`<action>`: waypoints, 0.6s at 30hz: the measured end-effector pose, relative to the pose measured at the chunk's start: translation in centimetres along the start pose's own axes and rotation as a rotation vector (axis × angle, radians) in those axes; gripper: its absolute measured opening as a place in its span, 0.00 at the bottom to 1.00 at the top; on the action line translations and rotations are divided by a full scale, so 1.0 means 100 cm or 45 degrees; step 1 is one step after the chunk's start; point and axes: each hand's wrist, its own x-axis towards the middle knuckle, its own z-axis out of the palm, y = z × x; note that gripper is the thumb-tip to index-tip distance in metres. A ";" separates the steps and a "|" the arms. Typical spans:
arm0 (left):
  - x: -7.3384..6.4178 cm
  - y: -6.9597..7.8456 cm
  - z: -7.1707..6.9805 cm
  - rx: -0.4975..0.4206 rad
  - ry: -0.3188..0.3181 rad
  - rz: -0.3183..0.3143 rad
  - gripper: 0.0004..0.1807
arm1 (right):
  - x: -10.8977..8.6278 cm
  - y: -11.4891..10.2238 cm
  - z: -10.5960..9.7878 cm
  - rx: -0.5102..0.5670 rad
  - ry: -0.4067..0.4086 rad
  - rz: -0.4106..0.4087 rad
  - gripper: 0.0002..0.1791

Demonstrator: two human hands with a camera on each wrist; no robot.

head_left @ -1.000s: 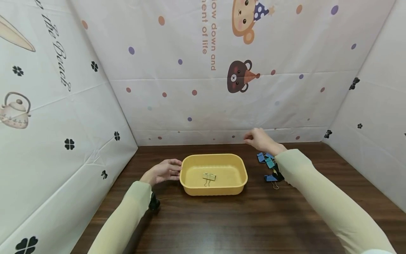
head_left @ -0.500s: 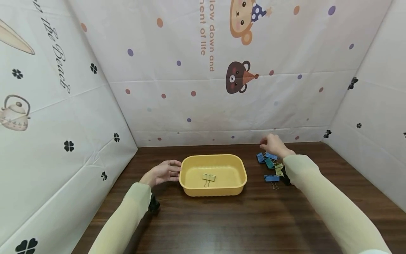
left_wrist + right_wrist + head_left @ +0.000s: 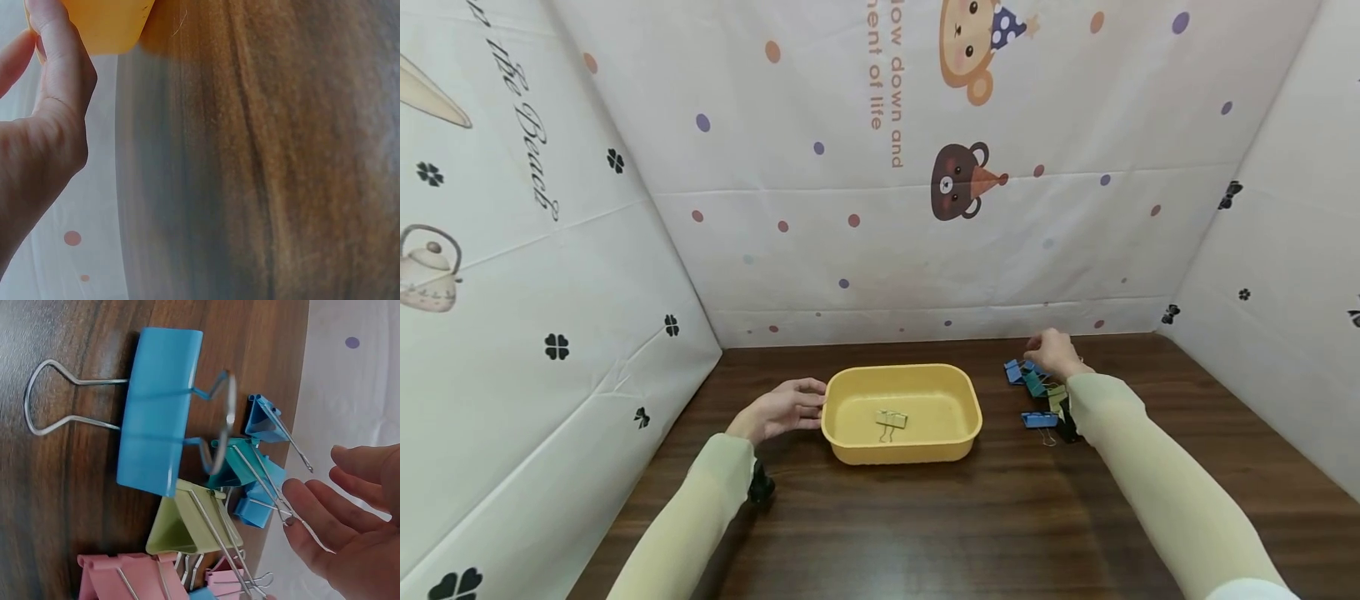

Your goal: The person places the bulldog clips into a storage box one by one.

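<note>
In the head view my left hand rests its fingers on the left side of a yellow plastic tray. One yellow-green binder clip lies inside the tray. My right hand hovers over a group of binder clips right of the tray. Seen from the right wrist, its thumb and fingers are apart, and the fingertips overlap the wire handles of a teal binder clip. A small blue clip lies near the thumb, and another blue clip is close below the fingers.
A large blue clip, a yellow-green clip and a pink clip are in the same group on the dark wooden table. White printed sheets wall the table at the back and both sides.
My right hand has moved right and down from beyond the tray's right corner to the clips. My left hand stays at the tray.
</note>
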 end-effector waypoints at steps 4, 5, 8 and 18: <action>0.001 0.001 -0.001 -0.006 0.003 0.003 0.16 | -0.001 0.002 0.001 0.050 -0.015 0.024 0.19; 0.002 0.001 -0.001 -0.004 0.007 0.004 0.16 | -0.002 0.002 0.002 0.057 -0.018 0.026 0.19; 0.002 0.002 0.000 0.005 0.020 0.006 0.16 | -0.002 0.003 0.003 0.068 -0.018 0.028 0.19; 0.000 0.002 0.002 -0.005 0.017 -0.011 0.16 | 0.002 0.007 0.010 0.024 -0.035 0.057 0.18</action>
